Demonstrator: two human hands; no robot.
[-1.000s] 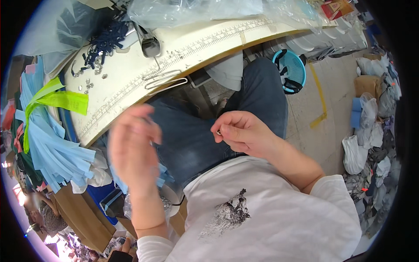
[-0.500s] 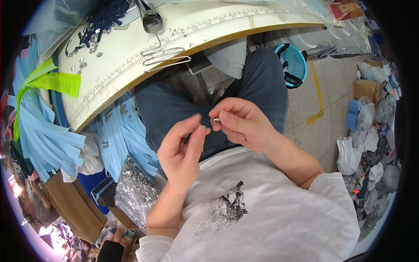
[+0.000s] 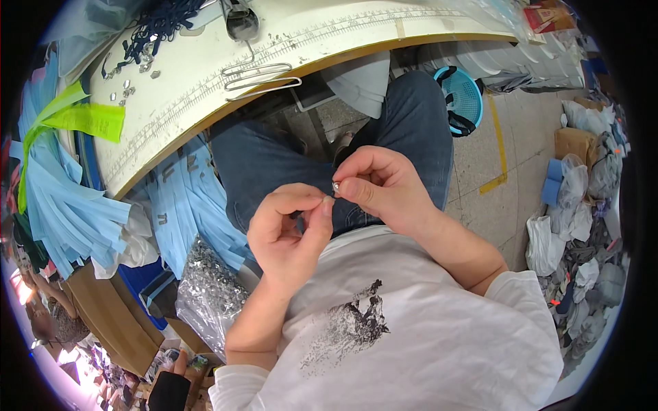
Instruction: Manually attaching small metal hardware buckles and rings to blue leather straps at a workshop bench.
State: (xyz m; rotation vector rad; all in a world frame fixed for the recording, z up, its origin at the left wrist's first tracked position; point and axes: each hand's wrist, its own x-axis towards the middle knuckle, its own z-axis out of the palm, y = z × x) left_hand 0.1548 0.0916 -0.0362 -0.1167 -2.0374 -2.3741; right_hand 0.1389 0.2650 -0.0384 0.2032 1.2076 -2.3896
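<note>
- The right hand [image 3: 384, 185] pinches a small metal part [image 3: 336, 185] between thumb and forefinger, above the lap.
- The left hand [image 3: 288, 233] is curled narrow, its fingertips [image 3: 327, 203] touching the part from below.
- Just left of the hands lies a bag of metal bits [image 3: 209, 294].
- Beyond the hands curves a white table [image 3: 205, 75], with wire clips [image 3: 257, 74] on it.
- Blue strips [image 3: 62, 212] hang off the table's left edge.

The small fastener [image 3: 336, 185] pinched between the right hand [image 3: 380, 185] and left hand [image 3: 288, 229] looks like shiny metal. The desk [image 3: 205, 75] top is matt, cream and smooth, with bent bare-metal wire clips [image 3: 257, 74] on it. The bag [image 3: 209, 294] is glossy clear plastic over glinting metal bits. The jeans [image 3: 274, 164] are matt denim cloth.
</note>
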